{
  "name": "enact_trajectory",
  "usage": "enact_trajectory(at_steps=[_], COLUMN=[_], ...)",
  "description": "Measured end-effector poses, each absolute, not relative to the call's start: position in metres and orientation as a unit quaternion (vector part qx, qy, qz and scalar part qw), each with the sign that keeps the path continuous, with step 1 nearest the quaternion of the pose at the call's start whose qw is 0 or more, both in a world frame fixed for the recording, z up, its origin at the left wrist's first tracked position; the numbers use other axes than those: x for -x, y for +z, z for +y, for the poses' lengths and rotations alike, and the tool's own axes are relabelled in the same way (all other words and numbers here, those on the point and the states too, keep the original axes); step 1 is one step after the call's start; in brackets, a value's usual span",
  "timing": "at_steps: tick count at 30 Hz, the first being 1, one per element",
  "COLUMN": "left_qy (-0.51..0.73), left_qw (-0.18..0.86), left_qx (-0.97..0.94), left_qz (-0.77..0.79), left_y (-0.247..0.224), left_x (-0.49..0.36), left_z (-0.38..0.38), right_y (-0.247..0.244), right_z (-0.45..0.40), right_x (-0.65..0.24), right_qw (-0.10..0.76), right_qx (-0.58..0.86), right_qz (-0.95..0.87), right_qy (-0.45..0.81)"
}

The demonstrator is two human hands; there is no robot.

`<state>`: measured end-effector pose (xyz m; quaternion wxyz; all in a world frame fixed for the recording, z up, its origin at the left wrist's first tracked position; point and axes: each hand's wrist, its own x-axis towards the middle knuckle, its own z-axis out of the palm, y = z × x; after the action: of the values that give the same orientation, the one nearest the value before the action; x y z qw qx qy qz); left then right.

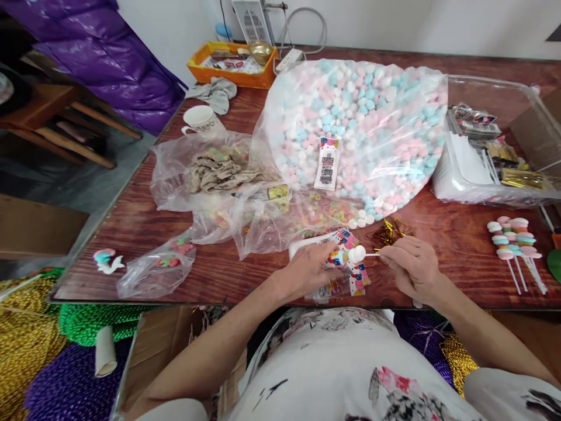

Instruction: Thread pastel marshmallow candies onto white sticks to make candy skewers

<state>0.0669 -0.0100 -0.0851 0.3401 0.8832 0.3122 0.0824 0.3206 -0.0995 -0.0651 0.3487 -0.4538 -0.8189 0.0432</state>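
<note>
My left hand (304,268) is closed around a marshmallow skewer (356,254), with white marshmallows showing past the fingers and colourful printing beside them. The white stick (371,255) points right, and my right hand (412,268) pinches its end. Under and around my left hand lie printed clear bags (358,279), partly hidden by it. Gold twist ties (391,231) are heaped just beyond my right hand. Several loose white marshmallows (362,220) lie at the near edge of a big clear bag (350,111) of pink, blue and white marshmallows.
Finished-looking marshmallow skewers (513,240) lie at the right. Behind them stands a clear plastic bin (495,196) with sticks and ties. Plastic bags of gummy candy (175,260), a mug (202,121) and an orange tray (210,76) occupy the left. The table's front edge is close to my body.
</note>
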Motion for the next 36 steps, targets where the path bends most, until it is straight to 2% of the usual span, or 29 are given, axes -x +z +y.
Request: enact_trajectory(at_steps=[4, 11, 20, 23, 26, 30, 36], left_qy=[0.081, 0.031, -0.043, -0.044, -0.008, 0.05, 0.153], left_qw=[0.283, 0.224, 0.401, 0.416, 0.447, 0.566, 0.642], left_qx=[-0.889, -0.902, -0.869, -0.862, -0.853, -0.792, -0.699], left_qz=[0.35, 0.367, 0.285, 0.285, 0.269, 0.224, 0.276], left_y=[-0.087, -0.081, -0.067, -0.063, -0.058, -0.057, -0.069], left_x=[-0.056, -0.057, -0.071, -0.068, -0.056, -0.042, -0.059], left_z=[-0.006, -0.002, -0.001, -0.001, 0.004, 0.008, -0.006], right_y=[-0.061, -0.048, -0.059, -0.068, -0.063, -0.045, -0.049], right_z=[-0.096, -0.083, -0.071, -0.07, -0.068, -0.063, -0.055], right_x=[-0.316, -0.3, -0.267, -0.257, -0.261, -0.276, -0.266], right_qw=[0.349, 0.213, 0.156, 0.15, 0.161, 0.208, 0.263], right_qx=[0.47, 0.509, 0.403, 0.394, 0.404, 0.442, 0.441], right_qz=[-0.809, -0.828, -0.895, -0.9, -0.894, -0.866, -0.847], right_qy=[0.053, 0.1, 0.113, 0.111, 0.108, 0.112, 0.138])
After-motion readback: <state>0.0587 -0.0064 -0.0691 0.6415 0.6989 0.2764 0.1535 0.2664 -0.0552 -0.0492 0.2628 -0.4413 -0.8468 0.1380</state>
